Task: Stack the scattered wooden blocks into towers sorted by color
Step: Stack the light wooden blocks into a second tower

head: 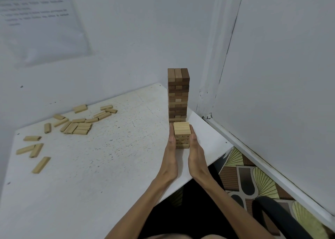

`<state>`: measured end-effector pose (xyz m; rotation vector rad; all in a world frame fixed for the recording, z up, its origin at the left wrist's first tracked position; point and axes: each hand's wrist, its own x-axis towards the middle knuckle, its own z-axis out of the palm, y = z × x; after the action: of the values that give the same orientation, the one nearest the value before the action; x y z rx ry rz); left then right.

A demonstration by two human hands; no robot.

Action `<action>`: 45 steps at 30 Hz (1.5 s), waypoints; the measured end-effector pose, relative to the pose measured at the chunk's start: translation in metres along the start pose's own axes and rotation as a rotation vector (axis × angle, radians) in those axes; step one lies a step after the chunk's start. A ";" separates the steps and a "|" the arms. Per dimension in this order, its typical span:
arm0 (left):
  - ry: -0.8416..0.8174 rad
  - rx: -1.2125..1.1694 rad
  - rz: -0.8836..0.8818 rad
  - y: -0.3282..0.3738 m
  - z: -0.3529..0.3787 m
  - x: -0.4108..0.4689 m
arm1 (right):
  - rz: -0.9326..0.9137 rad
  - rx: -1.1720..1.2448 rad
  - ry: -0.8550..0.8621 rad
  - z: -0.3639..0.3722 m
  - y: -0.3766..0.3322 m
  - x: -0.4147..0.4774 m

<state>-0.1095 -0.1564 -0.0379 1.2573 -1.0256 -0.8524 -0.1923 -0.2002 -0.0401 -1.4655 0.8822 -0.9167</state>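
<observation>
A tall tower of dark brown blocks (178, 93) stands at the far right corner of the white table (108, 157). Just in front of it is a short tower of light blocks (181, 134) with numbers printed on its near face. My left hand (172, 144) presses flat against its left side and my right hand (194, 148) presses flat against its right side, fingers straight. Several loose light blocks (78, 124) lie scattered at the table's far left, with more (35, 149) near the left edge.
White walls close in behind and to the right of the table. The table's right edge (208, 168) runs just under my wrists. A patterned floor (253, 180) and a dark chair arm (282, 218) lie at the lower right. A printed sheet (39, 19) hangs on the wall.
</observation>
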 end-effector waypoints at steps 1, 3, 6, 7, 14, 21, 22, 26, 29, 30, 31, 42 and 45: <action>0.000 0.001 0.003 -0.001 0.000 0.000 | 0.003 0.000 0.000 0.000 -0.001 0.000; 0.004 -0.004 -0.001 -0.001 -0.001 0.000 | 0.011 -0.007 0.001 0.000 -0.001 -0.001; 0.029 -0.016 -0.022 -0.004 -0.001 0.001 | 0.035 -0.010 0.008 0.000 -0.001 0.000; 0.028 -0.016 -0.026 -0.004 -0.001 0.001 | 0.039 -0.009 0.009 0.000 -0.001 0.000; 0.023 -0.001 -0.048 -0.003 -0.002 0.003 | 0.048 -0.030 0.010 0.001 -0.002 0.000; 0.052 -0.003 -0.081 -0.003 -0.001 0.002 | 0.073 -0.090 0.034 0.000 -0.006 -0.001; 0.048 0.014 -0.097 -0.006 -0.002 0.002 | 0.074 -0.074 0.038 -0.002 -0.007 -0.002; 0.067 -0.009 -0.095 0.021 0.005 -0.005 | 0.072 -0.037 0.004 0.002 0.012 0.006; -0.010 -0.052 -0.109 0.043 0.015 -0.011 | 0.105 -0.035 -0.083 0.002 0.085 0.024; 0.000 -0.056 -0.135 0.046 0.016 -0.011 | 0.102 -0.018 -0.084 0.001 0.089 0.021; 0.022 -0.022 -0.088 0.037 0.012 -0.008 | 0.095 -0.042 -0.071 -0.002 0.071 0.014; 0.159 -0.002 -0.100 0.001 -0.005 0.004 | 0.050 -0.095 0.064 -0.007 -0.012 -0.001; 0.228 0.064 -0.059 0.008 -0.014 0.009 | 0.000 -0.172 0.084 -0.015 -0.012 0.003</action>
<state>-0.0935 -0.1595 -0.0293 1.4097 -0.8422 -0.7070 -0.2043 -0.2081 -0.0269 -1.5819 1.0443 -0.9266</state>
